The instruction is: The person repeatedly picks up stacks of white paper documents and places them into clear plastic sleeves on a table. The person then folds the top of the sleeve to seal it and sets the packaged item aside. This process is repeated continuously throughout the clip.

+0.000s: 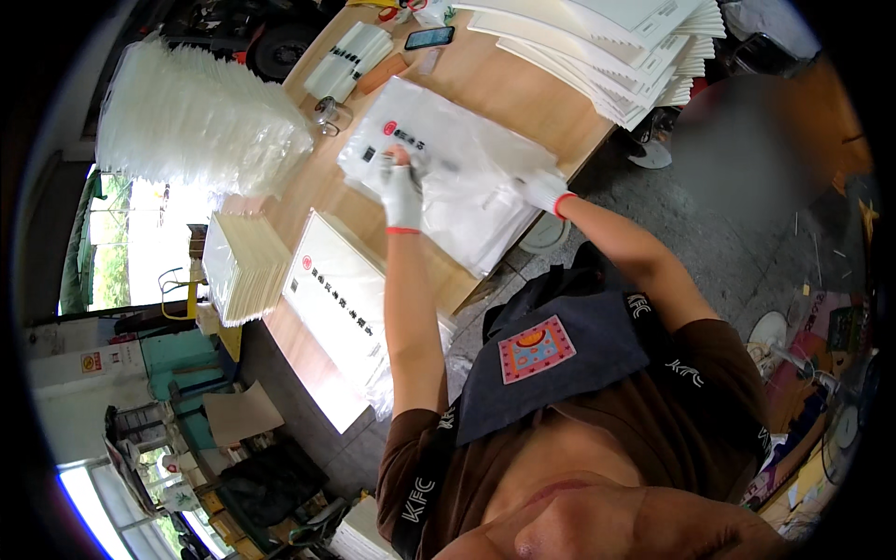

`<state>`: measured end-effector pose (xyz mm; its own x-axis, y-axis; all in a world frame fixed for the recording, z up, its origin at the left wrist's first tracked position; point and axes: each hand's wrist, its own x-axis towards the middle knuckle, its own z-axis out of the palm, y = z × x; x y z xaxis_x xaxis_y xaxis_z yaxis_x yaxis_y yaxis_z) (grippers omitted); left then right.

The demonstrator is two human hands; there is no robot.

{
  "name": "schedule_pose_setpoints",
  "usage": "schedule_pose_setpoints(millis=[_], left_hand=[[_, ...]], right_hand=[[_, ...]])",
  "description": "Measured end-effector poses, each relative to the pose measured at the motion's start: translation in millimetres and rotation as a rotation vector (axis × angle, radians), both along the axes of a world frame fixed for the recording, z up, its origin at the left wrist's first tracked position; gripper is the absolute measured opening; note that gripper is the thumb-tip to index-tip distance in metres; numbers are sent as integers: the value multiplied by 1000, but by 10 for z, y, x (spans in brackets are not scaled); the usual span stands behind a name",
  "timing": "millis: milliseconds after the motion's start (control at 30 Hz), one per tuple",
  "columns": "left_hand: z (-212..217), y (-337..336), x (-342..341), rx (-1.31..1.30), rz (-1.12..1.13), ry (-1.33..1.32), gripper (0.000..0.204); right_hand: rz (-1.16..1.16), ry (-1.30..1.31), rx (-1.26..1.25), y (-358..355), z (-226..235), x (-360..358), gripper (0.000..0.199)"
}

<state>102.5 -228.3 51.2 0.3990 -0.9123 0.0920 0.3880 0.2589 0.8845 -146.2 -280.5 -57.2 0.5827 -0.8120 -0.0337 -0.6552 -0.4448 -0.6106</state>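
White, cloudy plastic bags point(467, 140) with a red round mark lie in a flat pile on the wooden table. My left hand point(401, 191), in a white glove with a red cuff, is over the pile near that mark. Its fingers are curled and a bare fingertip shows; what they hold, if anything, is blurred. At the pile's right edge, my right hand point(541, 193), gloved the same way, has its fingers closed on the bag's edge, partly lost against the white plastic. Left of my left forearm lies a stack of white printed sheets point(327, 285).
Fanned white boards point(607, 56) are heaped at the table's far right. A tall plastic-wrapped pile point(187, 117) and a cream stack point(245, 271) stand at the left. A phone point(429, 37), a glass jar point(332, 116) and white bundles point(347, 61) lie at the far side.
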Motion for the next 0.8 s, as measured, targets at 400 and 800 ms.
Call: schedule_pose_setpoints(millis=[400,800], left_hand=[[1003,522,-1748,-16,-223,-1018,27],[519,145,-1532,231,-160,-580,21]], right_hand=[[195,-971,332,-368,-348,546,23],[124,-159,-1236,-439,2640,-1743,25]])
